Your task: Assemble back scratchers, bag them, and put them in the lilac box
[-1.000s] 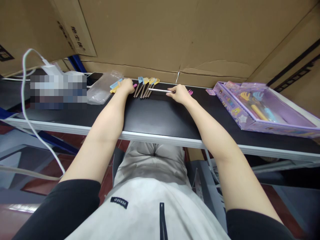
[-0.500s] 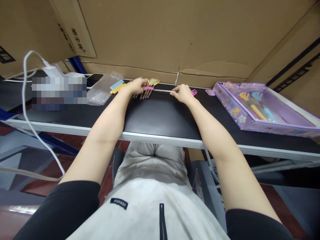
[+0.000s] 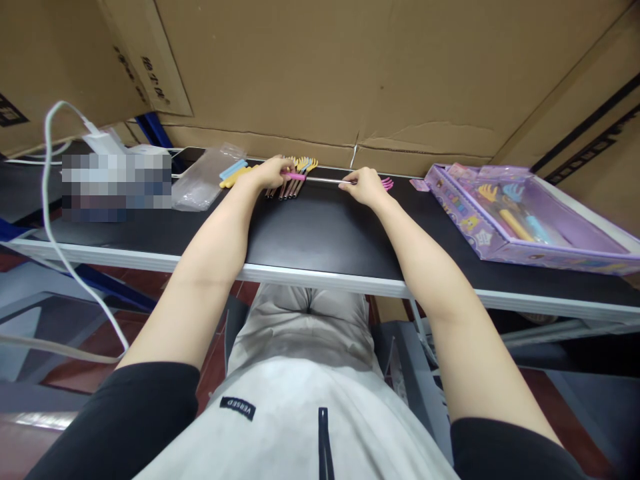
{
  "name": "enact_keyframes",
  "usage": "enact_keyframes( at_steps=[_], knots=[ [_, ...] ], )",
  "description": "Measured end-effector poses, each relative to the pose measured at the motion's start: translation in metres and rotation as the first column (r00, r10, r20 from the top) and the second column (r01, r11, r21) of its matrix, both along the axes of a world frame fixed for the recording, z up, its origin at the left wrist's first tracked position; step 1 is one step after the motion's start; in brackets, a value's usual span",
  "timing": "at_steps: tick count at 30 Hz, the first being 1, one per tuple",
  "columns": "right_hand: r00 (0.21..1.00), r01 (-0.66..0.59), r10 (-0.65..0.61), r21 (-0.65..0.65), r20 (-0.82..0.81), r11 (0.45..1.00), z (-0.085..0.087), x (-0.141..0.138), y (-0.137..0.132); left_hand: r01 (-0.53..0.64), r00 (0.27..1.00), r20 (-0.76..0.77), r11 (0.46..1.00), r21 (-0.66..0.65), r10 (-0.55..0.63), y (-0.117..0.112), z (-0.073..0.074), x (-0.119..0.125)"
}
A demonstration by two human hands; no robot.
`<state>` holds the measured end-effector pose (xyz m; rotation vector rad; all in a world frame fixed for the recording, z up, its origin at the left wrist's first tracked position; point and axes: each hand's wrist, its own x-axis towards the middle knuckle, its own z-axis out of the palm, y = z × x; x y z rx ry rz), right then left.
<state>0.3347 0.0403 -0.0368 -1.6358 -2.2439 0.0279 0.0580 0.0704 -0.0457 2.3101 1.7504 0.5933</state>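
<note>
Both my hands hold one thin telescopic rod (image 3: 324, 179) stretched level above the far side of the black table (image 3: 310, 233). My left hand (image 3: 270, 173) pinches its pink grip end. My right hand (image 3: 367, 185) is closed around the other end, where a small pink hand-shaped head (image 3: 387, 183) sticks out. Just behind my left hand lies a row of several similar rods with yellow and blue hand-shaped heads (image 3: 299, 172). Loose blue and yellow grip sleeves (image 3: 233, 173) lie left of that hand.
A clear plastic bag (image 3: 203, 179) and a white charger with cable (image 3: 103, 141) lie at the left. A purple toy box (image 3: 520, 213) with a clear window sits at the right. Big cardboard boxes (image 3: 350, 73) wall off the table's far edge.
My left hand moved right from the blue and yellow sleeves and brought a pink grip to the rod's end. The right hand shifted slightly right with the rod.
</note>
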Motion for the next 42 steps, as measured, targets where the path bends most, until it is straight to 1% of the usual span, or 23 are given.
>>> enact_keyframes(
  at_steps=[4,7,11,19,25,32,35,42],
  knots=[
    [1.0,-0.021,0.021,0.011,-0.01,1.0,-0.001,0.001,0.002,0.031,0.999,0.016,0.999,-0.021,-0.031,0.0,0.0,-0.002],
    [0.997,-0.053,0.054,0.022,-0.046,0.998,-0.002,0.005,0.004,0.066,0.996,0.055,0.997,-0.048,-0.064,0.003,0.0,-0.005],
    [0.997,-0.068,0.068,0.01,-0.04,0.998,0.0,0.009,0.004,0.126,0.987,0.109,0.99,-0.068,-0.118,0.004,0.002,-0.009],
    [0.992,-0.099,0.098,-0.01,-0.075,0.995,0.001,0.014,0.005,0.137,0.958,0.267,0.985,-0.102,-0.106,-0.009,0.013,-0.008],
    [0.995,-0.087,0.087,-0.001,-0.043,0.996,0.008,0.012,0.0,0.123,0.962,0.258,0.986,-0.116,-0.09,-0.012,0.017,-0.007],
    [0.996,-0.084,0.084,-0.028,0.016,0.996,0.019,0.005,-0.016,0.164,0.958,0.257,0.979,-0.118,-0.129,-0.01,0.015,0.001],
    [0.993,-0.111,0.111,-0.008,0.037,0.994,0.019,0.002,-0.017,0.196,0.953,0.253,0.976,-0.099,-0.166,-0.009,0.014,0.006],
    [0.992,-0.115,0.114,0.024,0.052,0.993,0.011,0.005,-0.006,0.281,0.928,0.269,0.958,-0.052,-0.257,-0.006,0.012,0.019]
  ],
)
